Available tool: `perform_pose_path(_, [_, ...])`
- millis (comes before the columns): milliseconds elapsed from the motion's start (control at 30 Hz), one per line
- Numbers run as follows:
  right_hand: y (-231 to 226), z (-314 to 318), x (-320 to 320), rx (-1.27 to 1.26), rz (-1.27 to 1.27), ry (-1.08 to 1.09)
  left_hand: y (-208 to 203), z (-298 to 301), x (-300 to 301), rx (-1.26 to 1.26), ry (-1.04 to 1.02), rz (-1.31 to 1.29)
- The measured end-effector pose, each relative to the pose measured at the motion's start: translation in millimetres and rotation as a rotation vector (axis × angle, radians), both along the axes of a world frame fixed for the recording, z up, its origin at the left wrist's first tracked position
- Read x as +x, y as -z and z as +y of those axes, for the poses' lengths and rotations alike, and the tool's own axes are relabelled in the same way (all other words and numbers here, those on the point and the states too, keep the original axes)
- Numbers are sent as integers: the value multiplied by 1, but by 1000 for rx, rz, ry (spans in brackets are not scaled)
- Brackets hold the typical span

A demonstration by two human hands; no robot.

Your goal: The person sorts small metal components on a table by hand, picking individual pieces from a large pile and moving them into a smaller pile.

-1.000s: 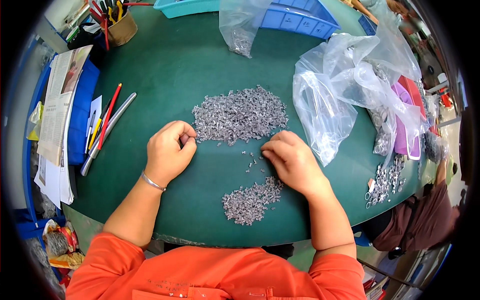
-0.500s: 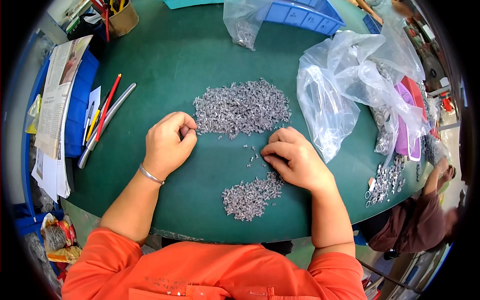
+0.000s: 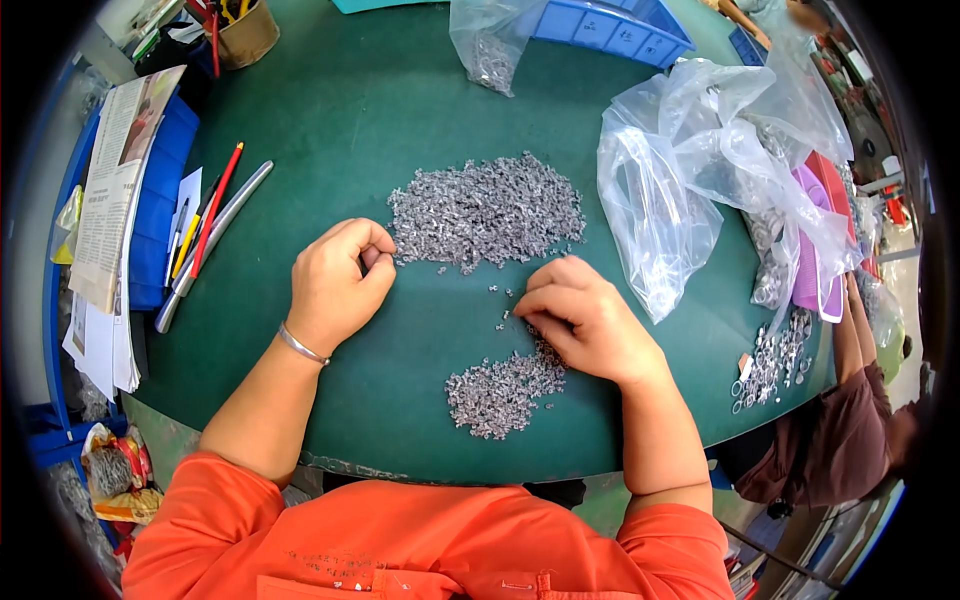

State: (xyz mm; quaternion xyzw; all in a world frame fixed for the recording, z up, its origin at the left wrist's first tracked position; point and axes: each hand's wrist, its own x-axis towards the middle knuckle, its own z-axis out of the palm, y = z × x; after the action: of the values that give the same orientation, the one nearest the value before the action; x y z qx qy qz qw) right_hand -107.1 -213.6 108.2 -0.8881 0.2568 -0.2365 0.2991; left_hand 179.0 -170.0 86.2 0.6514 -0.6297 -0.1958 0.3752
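Note:
A broad pile of small clear-grey parts (image 3: 487, 212) lies in the middle of the green table. My left hand (image 3: 342, 275) rests at its left edge, thumb and fingers curled together; whatever they pinch is hidden. Nearer to me is a smaller pile of the same parts (image 3: 500, 395). Between the two piles, a few loose parts (image 3: 504, 315) lie scattered. My right hand (image 3: 580, 315) is bent over these, just above the right end of the small pile. Its fingertips are drawn together at the loose parts, and I cannot make out what is in them.
Clear plastic bags (image 3: 660, 200) and metal rings (image 3: 768, 365) lie to the right, near a purple basket (image 3: 815, 240). A blue bin (image 3: 610, 28) stands at the back. Pens (image 3: 215, 215) and newspaper (image 3: 118, 180) are on the left. A co-worker's sleeve (image 3: 840, 440) shows at far right.
My right hand has shifted slightly left over the loose parts. My left hand stays nearly where it was. The co-worker's arms at the right have reached forward toward the table.

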Motion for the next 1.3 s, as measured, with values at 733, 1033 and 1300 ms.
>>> perform_pose_path(733, [1,4,10,-56,36,49,1,0,0,11,-7,14])
perform_pose_path(1033, [-7,2,-5,-7,34,151,-1,0,-1,25,-5,27])
perform_pose_path(1300, [-3,8,7,-23,35,74,0,0,-1,-3,2,12])
